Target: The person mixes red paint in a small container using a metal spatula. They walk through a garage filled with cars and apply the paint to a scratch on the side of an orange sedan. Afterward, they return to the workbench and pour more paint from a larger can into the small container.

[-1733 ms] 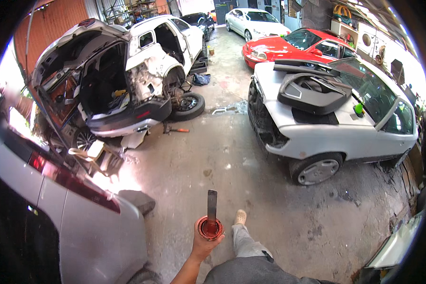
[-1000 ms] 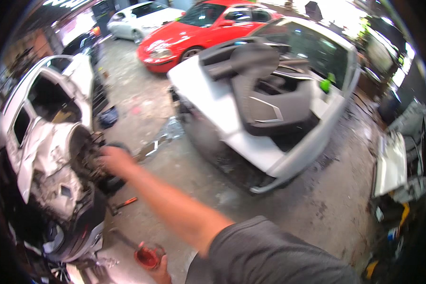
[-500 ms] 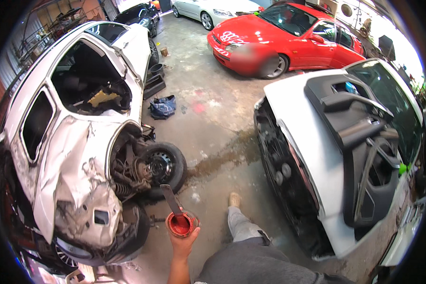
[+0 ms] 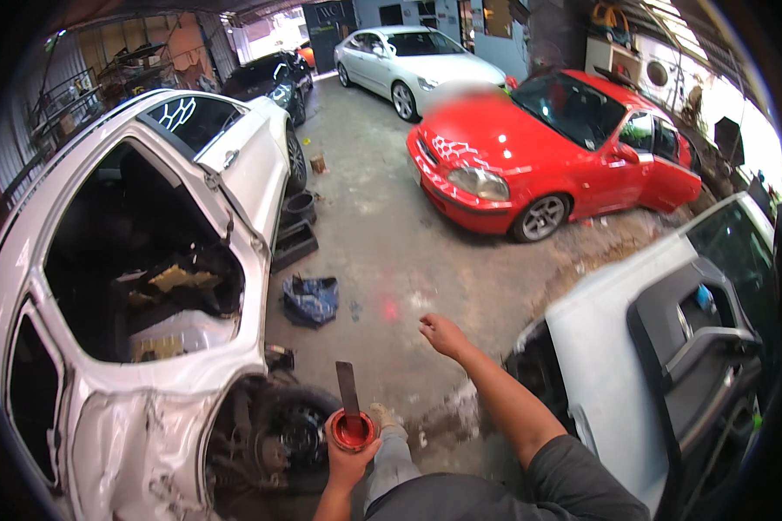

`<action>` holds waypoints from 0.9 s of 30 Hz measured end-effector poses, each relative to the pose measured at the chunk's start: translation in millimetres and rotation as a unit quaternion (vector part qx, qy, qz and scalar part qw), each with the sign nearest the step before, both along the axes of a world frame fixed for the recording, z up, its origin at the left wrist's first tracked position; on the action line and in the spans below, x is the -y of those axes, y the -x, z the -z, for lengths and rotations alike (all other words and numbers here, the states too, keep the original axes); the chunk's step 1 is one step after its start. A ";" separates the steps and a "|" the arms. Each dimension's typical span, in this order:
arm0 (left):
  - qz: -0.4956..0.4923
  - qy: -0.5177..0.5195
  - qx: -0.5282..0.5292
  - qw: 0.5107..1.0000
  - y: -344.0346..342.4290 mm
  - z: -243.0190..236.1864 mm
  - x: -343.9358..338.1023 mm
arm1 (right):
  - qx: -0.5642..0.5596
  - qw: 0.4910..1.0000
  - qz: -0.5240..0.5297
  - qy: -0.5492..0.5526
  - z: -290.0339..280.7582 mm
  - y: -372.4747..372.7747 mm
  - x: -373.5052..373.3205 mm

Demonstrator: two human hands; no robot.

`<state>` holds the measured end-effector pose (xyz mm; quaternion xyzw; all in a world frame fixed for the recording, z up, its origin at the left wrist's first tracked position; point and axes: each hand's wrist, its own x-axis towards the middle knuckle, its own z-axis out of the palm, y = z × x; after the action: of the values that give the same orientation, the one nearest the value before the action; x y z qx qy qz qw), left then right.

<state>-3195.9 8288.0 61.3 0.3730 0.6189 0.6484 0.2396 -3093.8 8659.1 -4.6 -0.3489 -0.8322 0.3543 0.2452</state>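
Note:
My left hand (image 4: 349,460) is wrapped round a small open can of red paint (image 4: 373,431), held upright in front of me. A flat dark stirring stick (image 4: 346,388) stands in the can, its upper end leaning out over the far rim. Out ahead, my right hand (image 4: 443,336) hangs over the floor with its arm stretched forward. Its fingers look loosely curled together, with nothing seen in them. Beyond lies the red car (image 4: 487,148), with its rear door swung open.
On my left is a damaged white car body (image 4: 161,382), with a wheel (image 4: 308,425) beside it. A blue bag (image 4: 311,300) and black bins (image 4: 295,246) lie along it. To the right, black door panels (image 4: 682,347) rest on a white car's hood (image 4: 599,339). Another white car (image 4: 408,52) stands far back.
I have moved forward, and the view has lifted toward the red car. My right arm has come into sight. The can stays in my left hand, its stick now more upright.

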 end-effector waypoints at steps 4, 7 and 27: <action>0.030 0.014 -0.040 0.999 123.8 18.9 -148.2 | -0.087 0.994 -0.021 0.064 4.6 119.4 -122.2; 0.093 -0.009 -0.002 0.996 215.9 27.6 -274.2 | 0.073 0.989 0.085 0.098 151.0 95.3 -191.5; 0.084 -0.042 0.028 0.995 623.4 -53.5 -1086.8 | 0.479 0.863 -0.021 0.160 308.9 258.3 -871.7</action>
<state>-3819.2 9374.8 114.8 0.4152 0.5509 0.6613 0.2948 -3352.1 9530.8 -313.5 -0.4924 -0.7863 0.2769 -0.2501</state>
